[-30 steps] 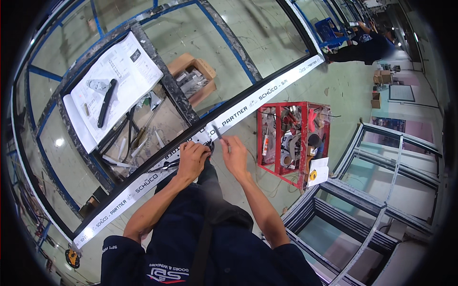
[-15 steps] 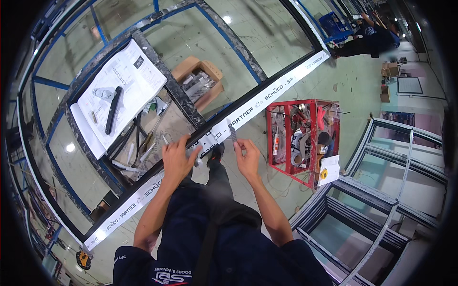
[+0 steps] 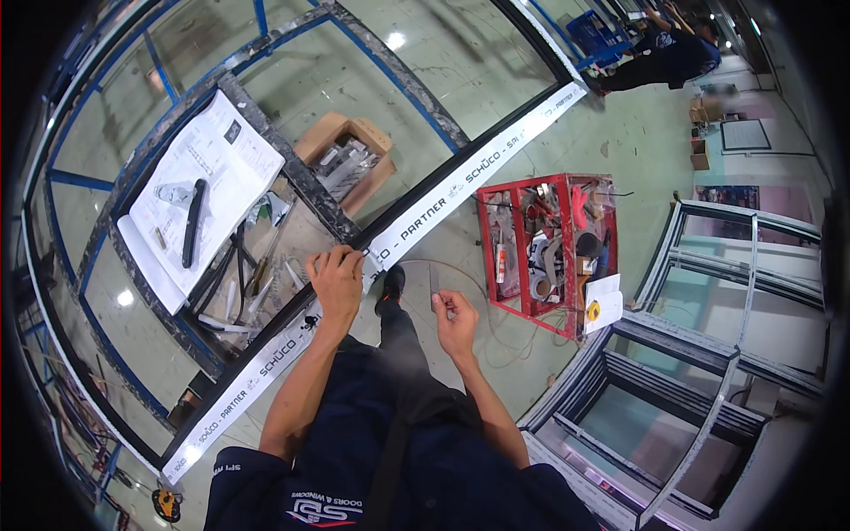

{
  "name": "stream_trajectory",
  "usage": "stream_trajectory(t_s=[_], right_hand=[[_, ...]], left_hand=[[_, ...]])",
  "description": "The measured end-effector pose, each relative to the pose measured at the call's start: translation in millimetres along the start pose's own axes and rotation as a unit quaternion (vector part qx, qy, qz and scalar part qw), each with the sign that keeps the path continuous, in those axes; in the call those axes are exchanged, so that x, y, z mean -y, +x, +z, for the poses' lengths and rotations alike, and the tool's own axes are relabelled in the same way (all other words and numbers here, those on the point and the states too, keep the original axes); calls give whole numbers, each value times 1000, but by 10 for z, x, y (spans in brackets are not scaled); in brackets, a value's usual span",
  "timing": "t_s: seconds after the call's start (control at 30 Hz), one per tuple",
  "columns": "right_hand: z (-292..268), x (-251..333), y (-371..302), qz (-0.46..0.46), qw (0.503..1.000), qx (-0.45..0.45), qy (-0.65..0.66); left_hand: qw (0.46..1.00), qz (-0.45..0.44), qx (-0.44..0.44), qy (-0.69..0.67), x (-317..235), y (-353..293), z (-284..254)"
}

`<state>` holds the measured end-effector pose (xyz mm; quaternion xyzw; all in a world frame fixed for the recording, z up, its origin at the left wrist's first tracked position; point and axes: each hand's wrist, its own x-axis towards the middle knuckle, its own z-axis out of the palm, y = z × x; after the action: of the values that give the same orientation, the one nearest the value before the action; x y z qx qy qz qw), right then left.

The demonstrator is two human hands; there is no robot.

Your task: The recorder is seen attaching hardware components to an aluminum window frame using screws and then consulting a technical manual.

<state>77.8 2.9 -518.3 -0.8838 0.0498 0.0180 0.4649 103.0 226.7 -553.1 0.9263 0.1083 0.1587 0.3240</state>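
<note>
A long dark frame profile (image 3: 496, 137) runs diagonally in front of me, with white printed protective film (image 3: 425, 215) along its near side. My left hand (image 3: 336, 288) bends over the profile, fingers curled and pressed together at the film, where a small loose piece of film (image 3: 372, 268) stands out beside the fingertips. What lies under those fingers is hidden. To the right, just off the profile, my right hand (image 3: 456, 323) pinches a thin, flat grey strip (image 3: 434, 278) like a blade or short ruler, pointing away from me.
Beyond the profile, a blue-framed stand holds papers (image 3: 199, 199) with a black knife-like tool (image 3: 194, 223), plus a cardboard box (image 3: 345, 164) of small parts. A red tool cart (image 3: 531, 252) stands at right, near stacked frames (image 3: 708, 354). A person (image 3: 668, 57) works at far right.
My right hand has drawn the grey strip back from the profile toward me. My left hand's fingers now curl over the profile's edge. The whole view has shifted slightly.
</note>
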Motion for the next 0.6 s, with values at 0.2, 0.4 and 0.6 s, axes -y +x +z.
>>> stream_trajectory(t_s=[0.2, 0.4, 0.6], right_hand=[[-99, 47, 122, -15, 1000, 19, 2], [-260, 187, 460, -81, 994, 71, -7], [-311, 223, 714, -157, 981, 107, -41]], left_hand=[[998, -11, -43, 51, -114, -58, 77], [993, -37, -75, 84, -185, -105, 132], [990, -32, -37, 130, -272, -267, 255]])
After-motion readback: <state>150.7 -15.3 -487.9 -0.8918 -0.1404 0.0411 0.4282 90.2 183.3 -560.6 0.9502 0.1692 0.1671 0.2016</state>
